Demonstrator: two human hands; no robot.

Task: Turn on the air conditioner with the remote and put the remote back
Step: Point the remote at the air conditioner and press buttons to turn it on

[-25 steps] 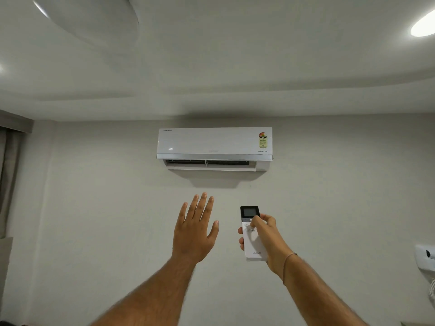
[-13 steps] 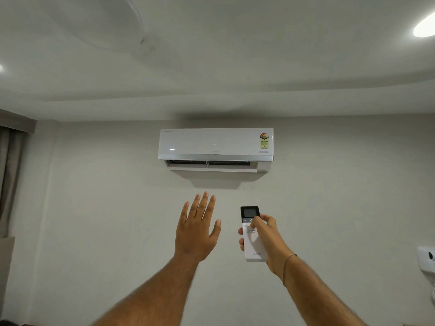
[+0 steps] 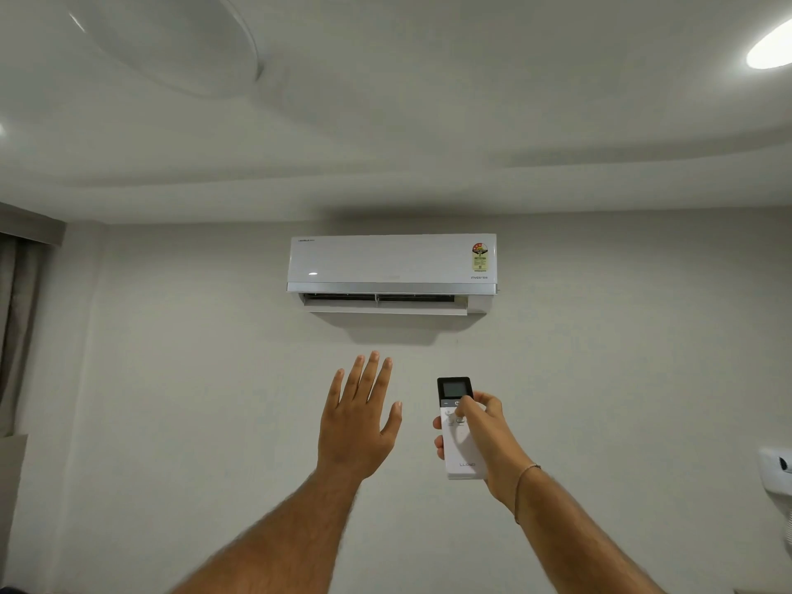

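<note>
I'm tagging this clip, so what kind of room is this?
Probably a bedroom or hotel room: a wall-mounted air conditioner, a curtain at the left and a recessed ceiling light.

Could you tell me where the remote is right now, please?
In the head view, the remote is held upright in the right hand, right of the open left hand, below the air conditioner.

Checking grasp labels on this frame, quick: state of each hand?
Left hand: open, fingers spread, holding nothing.
Right hand: closed around the remote, thumb on its upper buttons.
</note>
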